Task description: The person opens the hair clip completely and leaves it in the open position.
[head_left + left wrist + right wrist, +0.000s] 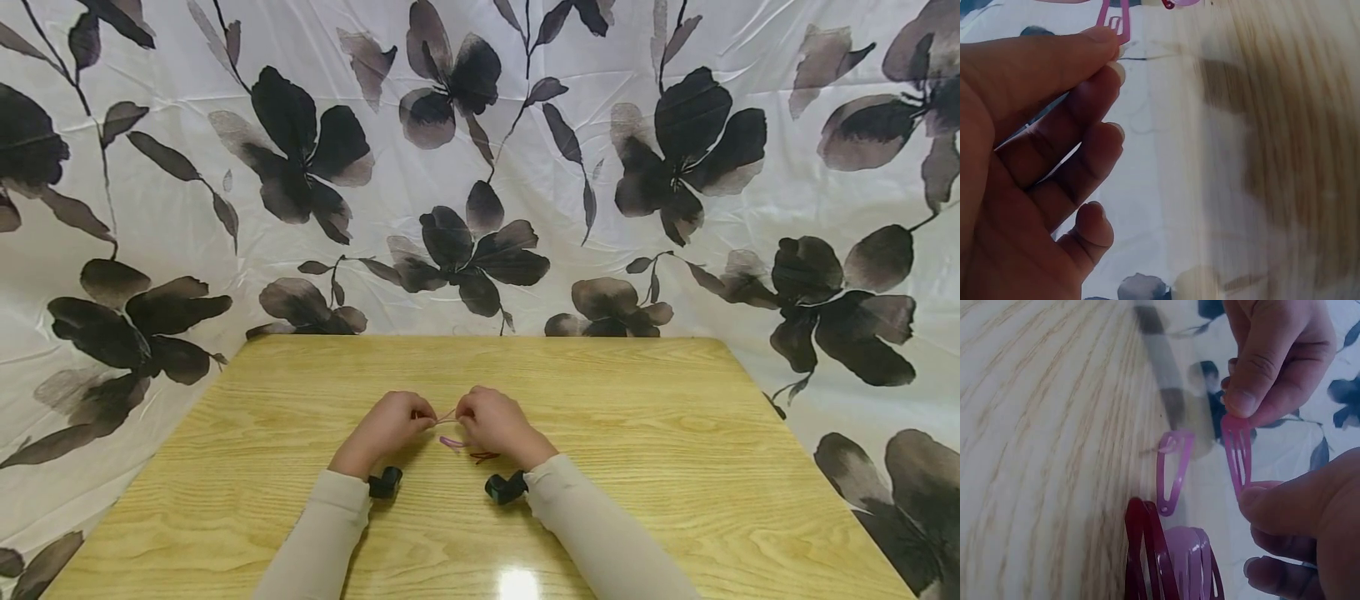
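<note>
Between my two hands is a pink snap hair clip [446,418], one end at each hand. My left hand [395,421] pinches one end between thumb and forefinger; in the left wrist view the clip [1124,26] sticks out past the thumb tip, the other fingers loosely bent. My right hand [495,422] pinches the other end, and in the right wrist view the slotted pink clip [1239,453] spans the gap between both hands. Just below the hands on the table lies a purple hair clip [1161,478], with dark red hair clips [1160,556] and a lilac hair clip [1180,559] beside it.
The light wood table [637,433] extends around both hands. Behind it hangs a white cloth [555,225] with dark flowers. A black wrist camera [386,483] sits at the left wrist and another black camera [506,488] at the right.
</note>
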`<state>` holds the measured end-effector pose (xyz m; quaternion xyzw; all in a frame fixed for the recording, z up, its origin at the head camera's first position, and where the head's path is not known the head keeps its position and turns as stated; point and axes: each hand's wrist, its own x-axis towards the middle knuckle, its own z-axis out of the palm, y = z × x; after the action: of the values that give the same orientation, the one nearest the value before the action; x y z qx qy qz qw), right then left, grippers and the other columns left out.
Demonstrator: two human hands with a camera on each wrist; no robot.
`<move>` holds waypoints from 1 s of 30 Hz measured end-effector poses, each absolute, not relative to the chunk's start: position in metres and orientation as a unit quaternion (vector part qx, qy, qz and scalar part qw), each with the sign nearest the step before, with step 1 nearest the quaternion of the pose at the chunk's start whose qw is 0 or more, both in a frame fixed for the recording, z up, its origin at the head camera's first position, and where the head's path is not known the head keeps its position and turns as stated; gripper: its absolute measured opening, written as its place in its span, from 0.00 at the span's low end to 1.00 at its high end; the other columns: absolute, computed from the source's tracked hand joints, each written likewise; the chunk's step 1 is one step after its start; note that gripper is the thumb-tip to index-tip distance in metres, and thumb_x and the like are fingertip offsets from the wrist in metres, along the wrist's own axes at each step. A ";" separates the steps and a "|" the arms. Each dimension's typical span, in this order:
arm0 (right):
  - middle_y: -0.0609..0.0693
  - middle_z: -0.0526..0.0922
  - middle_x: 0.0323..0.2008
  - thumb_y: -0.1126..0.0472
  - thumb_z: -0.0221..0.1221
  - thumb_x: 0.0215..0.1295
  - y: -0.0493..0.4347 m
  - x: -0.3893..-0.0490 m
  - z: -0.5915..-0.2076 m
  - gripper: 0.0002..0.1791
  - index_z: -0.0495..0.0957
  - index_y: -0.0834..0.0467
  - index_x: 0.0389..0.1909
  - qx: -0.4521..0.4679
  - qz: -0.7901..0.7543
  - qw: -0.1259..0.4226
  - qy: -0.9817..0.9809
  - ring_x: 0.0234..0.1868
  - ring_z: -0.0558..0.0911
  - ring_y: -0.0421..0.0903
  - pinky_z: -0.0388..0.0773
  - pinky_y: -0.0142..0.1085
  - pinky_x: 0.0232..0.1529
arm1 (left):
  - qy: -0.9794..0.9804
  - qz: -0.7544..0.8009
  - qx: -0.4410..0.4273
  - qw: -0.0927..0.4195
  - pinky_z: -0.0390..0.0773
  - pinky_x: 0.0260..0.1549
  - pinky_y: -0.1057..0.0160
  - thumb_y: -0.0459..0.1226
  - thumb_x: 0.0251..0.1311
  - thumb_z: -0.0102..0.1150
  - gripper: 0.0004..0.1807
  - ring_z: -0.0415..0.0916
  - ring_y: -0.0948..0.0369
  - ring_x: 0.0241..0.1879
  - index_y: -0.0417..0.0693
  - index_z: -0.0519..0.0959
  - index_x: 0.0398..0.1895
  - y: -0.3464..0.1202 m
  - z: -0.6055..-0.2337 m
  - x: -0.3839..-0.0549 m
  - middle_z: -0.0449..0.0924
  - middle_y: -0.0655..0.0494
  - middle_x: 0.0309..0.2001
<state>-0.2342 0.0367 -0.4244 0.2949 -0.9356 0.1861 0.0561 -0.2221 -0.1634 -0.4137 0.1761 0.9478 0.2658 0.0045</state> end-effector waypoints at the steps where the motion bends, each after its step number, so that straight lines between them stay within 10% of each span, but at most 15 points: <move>1: 0.44 0.81 0.33 0.60 0.60 0.65 0.036 -0.234 -0.424 0.06 0.85 0.50 0.35 0.295 0.185 0.054 -0.936 0.33 0.78 0.41 0.76 0.33 0.33 | 0.949 0.263 0.175 0.008 0.74 0.31 0.64 0.35 0.61 0.63 0.04 0.73 0.66 0.28 0.49 0.87 0.32 -0.164 -0.414 -0.222 0.83 0.58 0.31; 30: 0.43 0.78 0.32 0.59 0.61 0.64 0.024 -0.231 -0.424 0.05 0.86 0.48 0.34 0.286 0.123 0.010 -0.950 0.31 0.76 0.39 0.75 0.35 0.29 | 0.944 0.264 0.192 0.035 0.77 0.35 0.61 0.35 0.60 0.63 0.05 0.77 0.65 0.31 0.49 0.87 0.29 -0.170 -0.427 -0.225 0.85 0.59 0.30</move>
<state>-0.2313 0.0236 -0.4244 0.2861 -0.9502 0.1228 0.0101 -0.2248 -0.1696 -0.4271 0.1922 0.9445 0.2642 0.0347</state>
